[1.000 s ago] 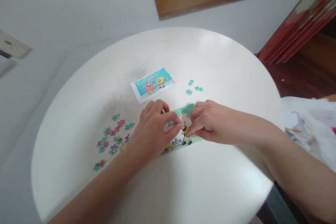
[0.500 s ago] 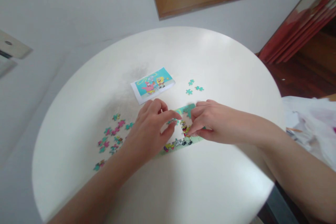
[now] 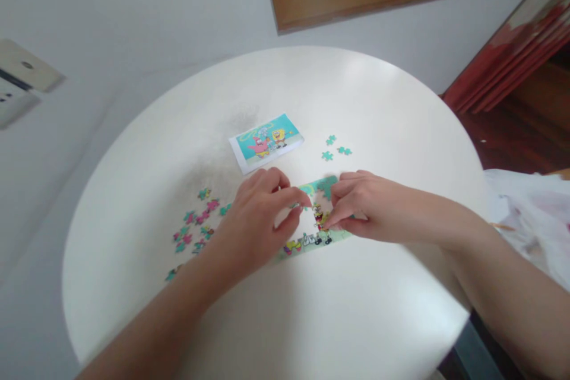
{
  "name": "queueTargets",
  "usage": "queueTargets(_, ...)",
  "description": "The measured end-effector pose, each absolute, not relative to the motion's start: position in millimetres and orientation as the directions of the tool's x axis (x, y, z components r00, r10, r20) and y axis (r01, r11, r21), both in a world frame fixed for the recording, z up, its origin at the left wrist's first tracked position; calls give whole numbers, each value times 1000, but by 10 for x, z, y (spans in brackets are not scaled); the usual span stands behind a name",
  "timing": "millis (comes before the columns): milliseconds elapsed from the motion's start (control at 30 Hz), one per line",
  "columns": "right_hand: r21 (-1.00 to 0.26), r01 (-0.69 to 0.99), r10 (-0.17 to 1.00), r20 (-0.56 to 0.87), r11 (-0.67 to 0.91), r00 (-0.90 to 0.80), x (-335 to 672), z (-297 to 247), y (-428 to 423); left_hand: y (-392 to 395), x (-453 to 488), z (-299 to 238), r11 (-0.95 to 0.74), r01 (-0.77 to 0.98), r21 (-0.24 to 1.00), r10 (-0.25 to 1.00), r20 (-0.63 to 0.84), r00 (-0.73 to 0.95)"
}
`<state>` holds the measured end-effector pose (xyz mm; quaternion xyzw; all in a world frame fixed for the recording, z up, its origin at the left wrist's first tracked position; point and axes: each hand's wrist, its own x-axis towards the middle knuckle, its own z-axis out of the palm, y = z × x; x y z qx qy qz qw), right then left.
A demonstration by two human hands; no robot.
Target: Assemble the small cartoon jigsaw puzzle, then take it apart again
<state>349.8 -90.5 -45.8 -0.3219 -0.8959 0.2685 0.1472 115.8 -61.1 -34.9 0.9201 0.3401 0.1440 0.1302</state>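
Note:
A partly assembled cartoon jigsaw puzzle (image 3: 294,247) lies on the white table, with a gap in its middle. My left hand (image 3: 262,214) arches over its left part. Its curved thumb and forefinger pinch a small teal puzzle piece (image 3: 295,205), mostly hidden by the fingers. On the right part of the puzzle, my right hand (image 3: 358,202) has its fingers curled, with thumb and forefinger on a yellow character piece (image 3: 319,214). Several loose pink and teal pieces (image 3: 202,217) lie left of my left hand, some behind the forearm.
A printed picture card (image 3: 267,141) with the same characters lies beyond the puzzle. Loose teal pieces (image 3: 327,156) sit to its right. The round white table (image 3: 356,320) meets the wall at the back. A white plastic bag (image 3: 516,202) is beyond its right edge.
The whole view has shifted slightly, so the table and hands appear a little further right. Both hands keep nearly the same pose over the puzzle.

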Motion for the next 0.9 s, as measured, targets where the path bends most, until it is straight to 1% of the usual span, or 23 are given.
queueTargets(67, -607, 466, 649, 111, 644, -753, 3509, -445, -898, -567, 1009, -185, -705, 615, 354, 704, 242, 668)
queueTargets(100, -622, 456, 654, 122, 637, -747, 3515, -434, -895, -548, 911, -92, -679, 648, 345, 734, 305, 607)
queueTargets(167, -642, 450, 677, 149, 621, -721, 3525, -414, -892, -532, 691, 76, -646, 701, 303, 755, 388, 529)
queueTargets(200, -649, 467, 702, 147, 600, -697, 3529, -409, -891, -537, 579, 134, -627, 727, 279, 765, 395, 509)
queueTargets(267, -652, 497, 743, 155, 572, -651, 3534, -416, -886, -565, 375, 171, -601, 752, 272, 788, 357, 501)
queueTargets(333, -652, 532, 776, 140, 540, -615, 3534, -443, -876, -603, 211, 101, -590, 749, 301, 807, 265, 528)
queueTargets(400, -655, 560, 807, 132, 508, -576, 3532, -482, -859, -638, 88, -45, -620, 719, 314, 780, 153, 606)
queueTargets(467, -655, 575, 822, 131, 491, -554, 3532, -520, -841, -663, -2, -216, -650, 698, 301, 750, 110, 652)
queueTargets(533, -656, 590, 831, 107, 471, -545, 3537, -550, -825, -674, -71, -370, -652, 701, 289, 753, 135, 644)
queueTargets(700, -678, 626, 881, 69, 386, -469, 3567, -606, -804, -650, -201, -569, -635, 714, 294, 772, 279, 572)
queueTargets(900, -676, 657, 909, 46, 334, -415, 3653, -684, -796, -634, -265, -564, -624, 721, 303, 779, 320, 540)
